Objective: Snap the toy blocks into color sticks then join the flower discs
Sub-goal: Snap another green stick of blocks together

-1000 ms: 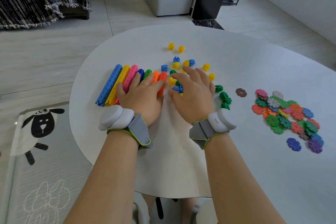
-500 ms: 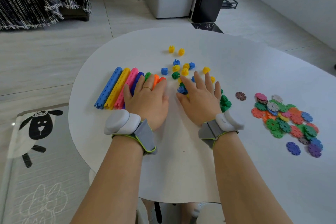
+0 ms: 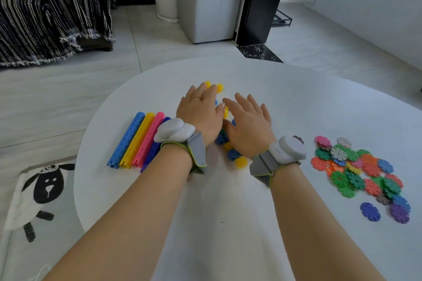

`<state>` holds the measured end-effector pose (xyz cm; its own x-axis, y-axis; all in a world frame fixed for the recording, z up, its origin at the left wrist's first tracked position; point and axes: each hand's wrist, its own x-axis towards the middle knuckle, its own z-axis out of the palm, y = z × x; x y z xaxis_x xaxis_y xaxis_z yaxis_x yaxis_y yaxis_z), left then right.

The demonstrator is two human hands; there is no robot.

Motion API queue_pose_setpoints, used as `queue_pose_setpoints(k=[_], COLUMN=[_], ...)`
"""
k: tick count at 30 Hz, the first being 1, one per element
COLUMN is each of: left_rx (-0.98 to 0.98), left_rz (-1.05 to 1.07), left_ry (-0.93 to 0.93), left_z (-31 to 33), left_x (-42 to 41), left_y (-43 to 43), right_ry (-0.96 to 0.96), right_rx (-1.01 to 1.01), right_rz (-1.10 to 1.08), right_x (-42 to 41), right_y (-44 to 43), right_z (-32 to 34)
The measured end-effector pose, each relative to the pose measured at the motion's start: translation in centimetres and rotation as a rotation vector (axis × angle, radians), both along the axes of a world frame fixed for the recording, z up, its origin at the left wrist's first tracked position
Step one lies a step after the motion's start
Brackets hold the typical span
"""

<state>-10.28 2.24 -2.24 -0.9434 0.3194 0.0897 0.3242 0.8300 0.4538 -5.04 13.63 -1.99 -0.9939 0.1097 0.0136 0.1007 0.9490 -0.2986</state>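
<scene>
Toy blocks, small knobbed plastic, yellow and blue point(image 3: 237, 158): a loose cluster is found near the middle of the white rounded tabletop point(image 3: 228, 223), largely covered by both hands. Two further yellow blocks point(image 3: 219, 87) are seen at 12 o'clock of the cluster, just past the left fingertips.

Colour sticks, long studded plastic, four pieces: laid side by side and touching, at 9 o'clock of the cluster. Listed outward to inward: light blue stick point(image 3: 126, 139), yellow stick point(image 3: 137, 140), pink stick point(image 3: 148, 138), dark blue stick point(image 3: 153, 150), the last partly hidden by the left wrist.

Flower discs, flat notched plastic, mixed colours point(image 3: 356, 171): heaped and overlapping at 3 o'clock, well apart from the blocks. One blue disc point(image 3: 370, 211) is set alone at 6 o'clock of the heap.

Left hand point(image 3: 199, 112): held palm down over the far part of the cluster, fingers straight and close together, nothing gripped. A thin ring point(image 3: 197, 97) is worn.

Right hand point(image 3: 249, 128): held palm down just beside the left, fingers straight and slightly spread, nothing gripped. Contact with the blocks beneath cannot be told.

Wrist gear: a white pod point(image 3: 175, 132) on a grey strap is worn on each wrist.

Surroundings: sheep-pattern mat point(image 3: 43, 189) on the floor at 8 o'clock; striped fringed blanket point(image 3: 45, 7) at 10 o'clock; white cabinet point(image 3: 210, 7) and black post point(image 3: 260, 2) at 12 o'clock.
</scene>
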Motion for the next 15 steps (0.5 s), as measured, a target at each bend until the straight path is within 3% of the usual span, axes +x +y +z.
queue_pose_setpoints(k=[15], left_rx=[-0.088], left_rz=[-0.034], left_ry=[-0.197], left_z=[-3.3], left_x=[-8.9], left_y=[3.5], right_ry=[-0.095], right_rx=[-0.012], right_rz=[0.151], right_x=[-8.4], right_y=[3.9], right_z=[-1.9])
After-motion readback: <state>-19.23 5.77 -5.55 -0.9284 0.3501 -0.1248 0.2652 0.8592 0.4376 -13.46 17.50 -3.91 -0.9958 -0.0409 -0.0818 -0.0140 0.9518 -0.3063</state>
